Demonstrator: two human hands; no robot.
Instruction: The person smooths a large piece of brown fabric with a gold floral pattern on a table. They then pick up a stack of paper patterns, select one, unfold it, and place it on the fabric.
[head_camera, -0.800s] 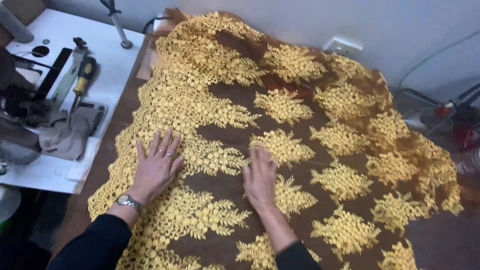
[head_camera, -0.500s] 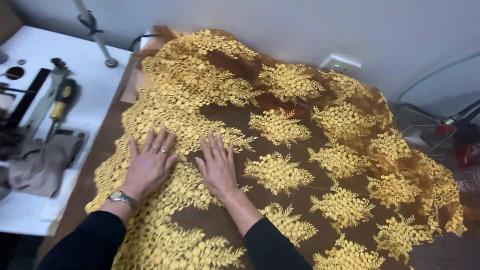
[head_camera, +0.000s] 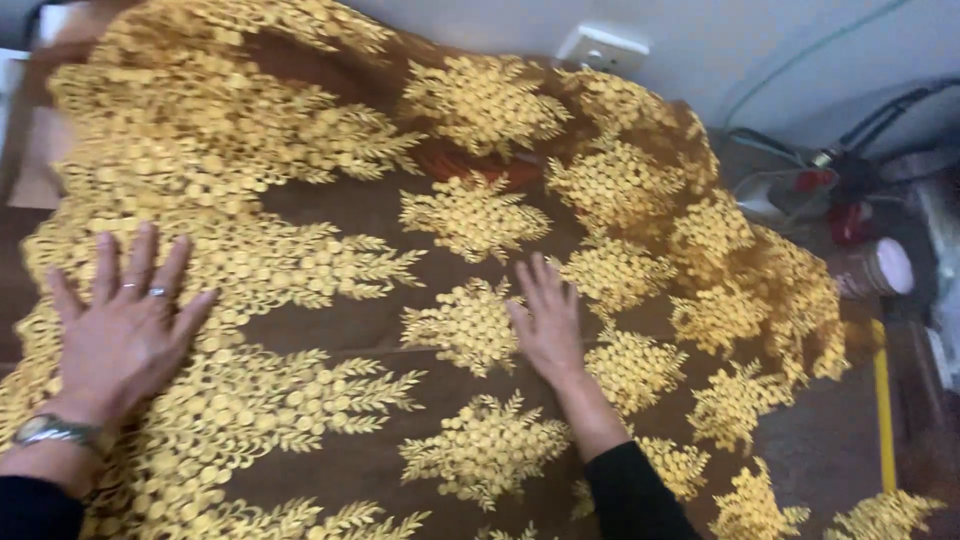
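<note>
Both hands, left hand (head_camera: 120, 335) at nine o'clock, right hand (head_camera: 548, 322) central, lie spread flat on gold-embroidered brown lace fabric (head_camera: 330, 200), smoothing it outward toward three o'clock.

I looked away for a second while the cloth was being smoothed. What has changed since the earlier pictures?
The right hand slid rightward across the yellow embroidered fabric, away from the left hand; half a second ago the two lay side by side. Nothing was gripped or let go. Both palms remain flat on the cloth, and the left hand stays near the fabric's left border.
</note>
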